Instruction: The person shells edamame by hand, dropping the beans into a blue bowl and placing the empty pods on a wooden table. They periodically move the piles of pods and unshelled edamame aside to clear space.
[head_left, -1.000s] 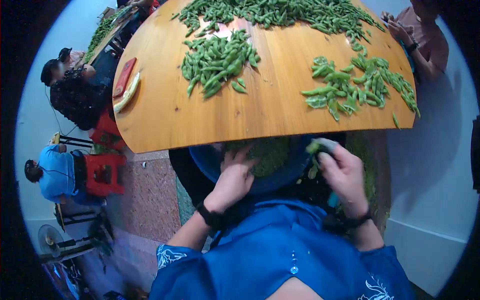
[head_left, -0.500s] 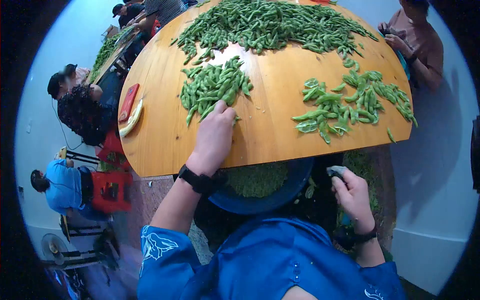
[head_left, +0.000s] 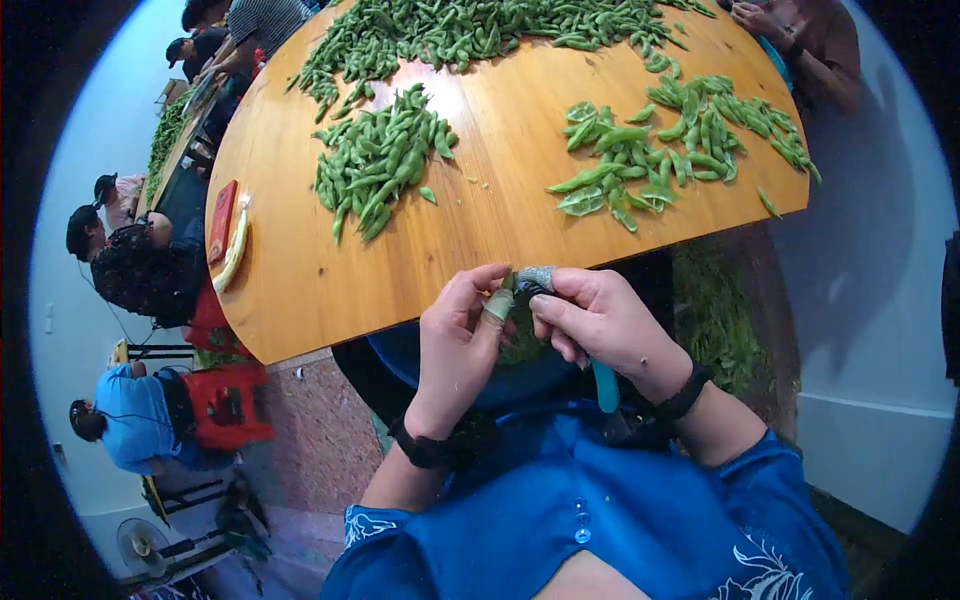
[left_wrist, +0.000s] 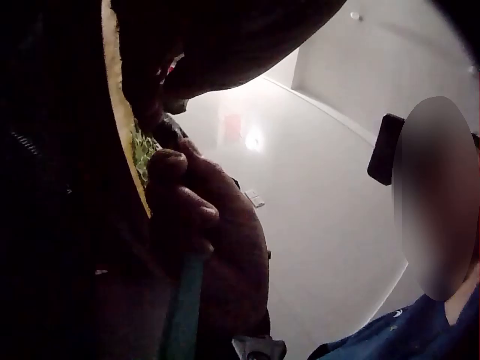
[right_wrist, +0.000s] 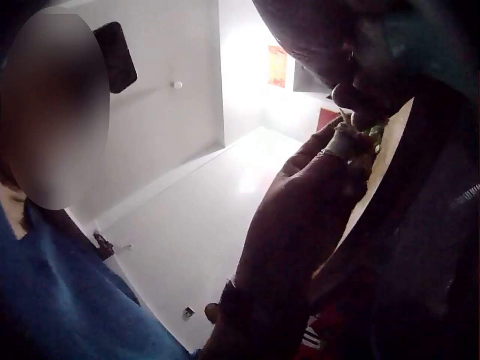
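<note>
My left hand (head_left: 458, 335) pinches a green pod (head_left: 508, 281) between its thumb, wrapped in pale tape, and its index finger, above the blue basin (head_left: 400, 350). Against the pod is my right hand (head_left: 607, 322), with grey tape on one fingertip and its fingers curled round a tool with a teal handle (head_left: 605, 386); the tool's working end cannot be made out. In the left wrist view the right hand (left_wrist: 217, 225) shows dark over the teal handle (left_wrist: 182, 307). The right wrist view shows the left hand (right_wrist: 300, 202) with its taped thumb.
On the wooden table (head_left: 500, 230) lie a pod pile (head_left: 385, 160), opened pods (head_left: 650, 150) on the right and a large heap (head_left: 480, 30) at the back. A red object (head_left: 222, 222) and a pale curved strip (head_left: 235, 245) are at the left. Other people sit around.
My left hand has come back from the pod pile to the table's near edge with a pod. The right hand has moved left to meet it.
</note>
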